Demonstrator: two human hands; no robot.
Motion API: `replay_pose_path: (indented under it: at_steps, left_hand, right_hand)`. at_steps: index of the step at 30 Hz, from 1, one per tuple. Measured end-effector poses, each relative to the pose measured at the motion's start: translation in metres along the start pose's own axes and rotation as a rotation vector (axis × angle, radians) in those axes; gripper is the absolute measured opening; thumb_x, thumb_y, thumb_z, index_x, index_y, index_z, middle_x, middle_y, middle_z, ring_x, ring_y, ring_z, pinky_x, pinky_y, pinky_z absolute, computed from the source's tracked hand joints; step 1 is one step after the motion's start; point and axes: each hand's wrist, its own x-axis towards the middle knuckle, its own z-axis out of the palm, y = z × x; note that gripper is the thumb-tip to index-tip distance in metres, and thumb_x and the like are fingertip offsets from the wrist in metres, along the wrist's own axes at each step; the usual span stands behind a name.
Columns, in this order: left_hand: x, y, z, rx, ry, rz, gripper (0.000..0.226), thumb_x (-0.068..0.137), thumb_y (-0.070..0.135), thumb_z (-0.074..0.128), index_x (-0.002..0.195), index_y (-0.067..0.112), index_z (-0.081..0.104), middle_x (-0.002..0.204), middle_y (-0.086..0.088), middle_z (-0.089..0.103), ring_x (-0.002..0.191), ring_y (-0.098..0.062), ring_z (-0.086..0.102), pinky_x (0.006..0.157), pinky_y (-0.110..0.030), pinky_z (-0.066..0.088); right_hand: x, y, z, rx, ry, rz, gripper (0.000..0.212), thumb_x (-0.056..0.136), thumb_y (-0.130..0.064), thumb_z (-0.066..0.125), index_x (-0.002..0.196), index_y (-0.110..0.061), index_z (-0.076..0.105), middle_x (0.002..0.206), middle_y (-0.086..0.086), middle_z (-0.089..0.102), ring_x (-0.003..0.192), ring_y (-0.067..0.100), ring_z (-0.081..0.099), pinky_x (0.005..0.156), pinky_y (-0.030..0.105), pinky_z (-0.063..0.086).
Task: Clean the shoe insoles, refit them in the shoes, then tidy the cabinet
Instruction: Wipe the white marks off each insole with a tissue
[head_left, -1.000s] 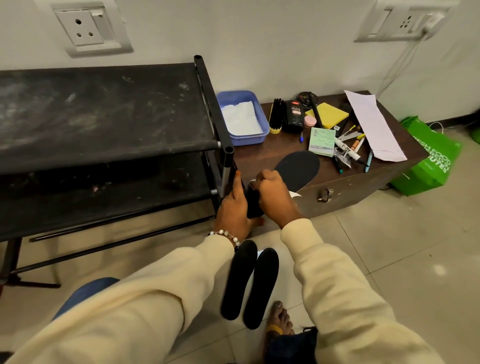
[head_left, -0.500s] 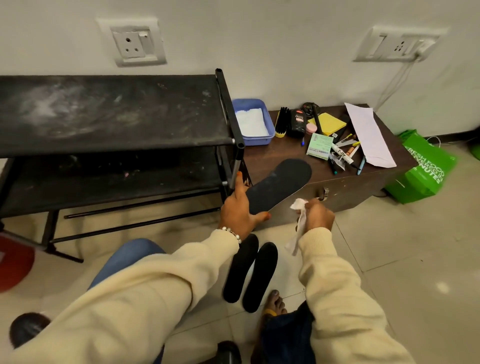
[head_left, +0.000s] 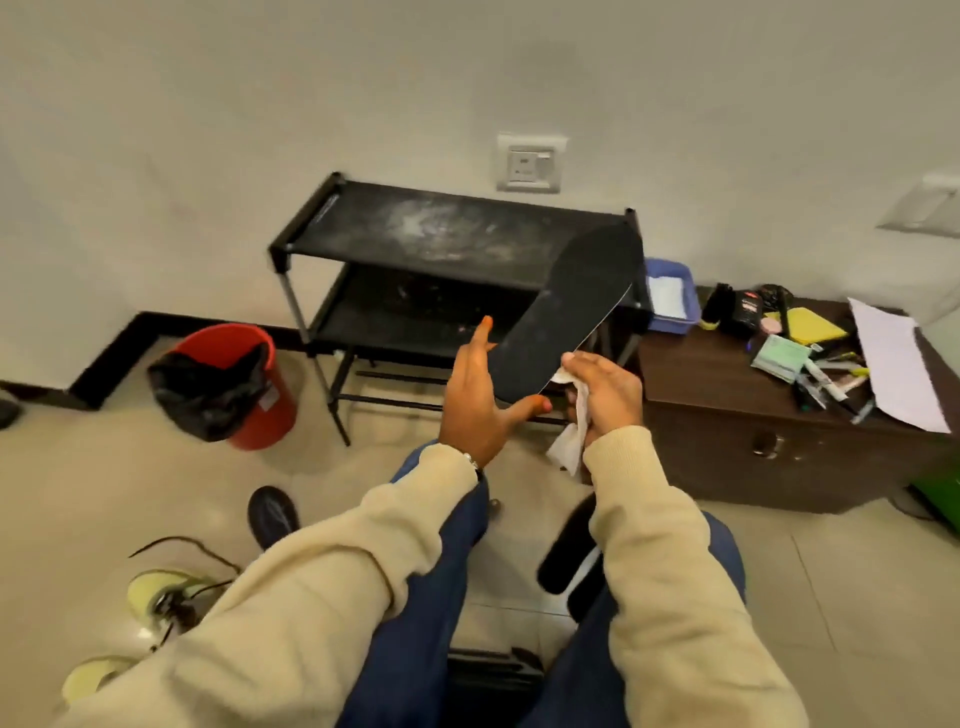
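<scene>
My left hand (head_left: 478, 400) holds a black insole (head_left: 576, 306) by its heel end, thumb under the edge, so it slants up in front of the black shoe rack (head_left: 441, 244). My right hand (head_left: 605, 392) grips a white wipe (head_left: 571, 441) and touches the insole's lower right edge near the heel. Two more black insoles (head_left: 563, 551) lie on the floor, partly hidden by my right forearm. A pale yellow-green laced shoe (head_left: 161, 597) stands on the floor at lower left, with a second one (head_left: 93, 675) nearer the frame's corner.
A red bin with a black liner (head_left: 234, 384) stands left of the rack. The brown cabinet (head_left: 753, 426) on the right carries a blue tray (head_left: 670, 296), pens, notepads and a white sheet (head_left: 893, 364). A dark rounded object (head_left: 272, 514) lies on the floor tiles.
The view has swung left and pulled back, revealing the bin and shoes. My left hand lifted the insole higher, in front of the rack. My right hand brought the wipe up against the insole's edge.
</scene>
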Motion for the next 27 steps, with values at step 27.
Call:
replay_pose_path:
  at_steps: [27]
  left_hand:
    - [-0.046, -0.355, -0.151, -0.25, 0.546, -1.155, 0.022, 0.096, 0.013, 0.054, 0.11, 0.009, 0.07, 0.106, -0.01, 0.068, 0.098, -0.03, 0.061, 0.081, -0.033, 0.052]
  right_hand:
    - [0.103, 0.323, 0.308, -1.304, -0.817, 0.499, 0.036, 0.078, -0.016, 0.074, 0.108, 0.0, 0.064, 0.105, 0.018, 0.068, 0.095, 0.034, 0.065, 0.085, 0.038, 0.053]
